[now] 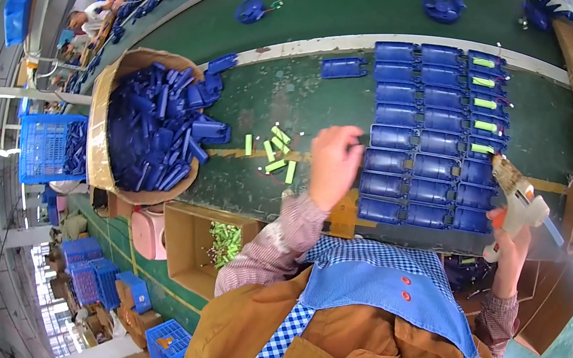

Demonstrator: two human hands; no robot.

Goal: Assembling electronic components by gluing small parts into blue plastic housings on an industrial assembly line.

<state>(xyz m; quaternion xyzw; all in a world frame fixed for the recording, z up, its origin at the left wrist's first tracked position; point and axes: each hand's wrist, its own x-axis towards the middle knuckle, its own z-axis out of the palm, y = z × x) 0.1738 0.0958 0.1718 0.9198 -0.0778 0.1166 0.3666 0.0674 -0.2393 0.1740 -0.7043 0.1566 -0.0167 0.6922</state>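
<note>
My right hand (512,238) grips a pale glue gun (525,209) with an orange trigger. Its stained nozzle is beside a green battery (482,148) that sits in a blue plastic housing. A clear glue stick (553,231) sticks out of the gun's back. Rows of blue housings (392,138) stand side by side in three columns; several in the right column hold green batteries with thin wires. My left hand (335,166) hovers over the table just left of the housings, fingers loosely bent, nothing visible in it. Left of it lie several loose green batteries (278,148).
A big cardboard container (114,76) heaped with blue parts (158,126) stands at the left. Below the table edge is a cardboard box (179,225) of green batteries. Beyond the table's far rim, a green conveyor (348,6) carries blue round parts. Other people work at the far left and upper right.
</note>
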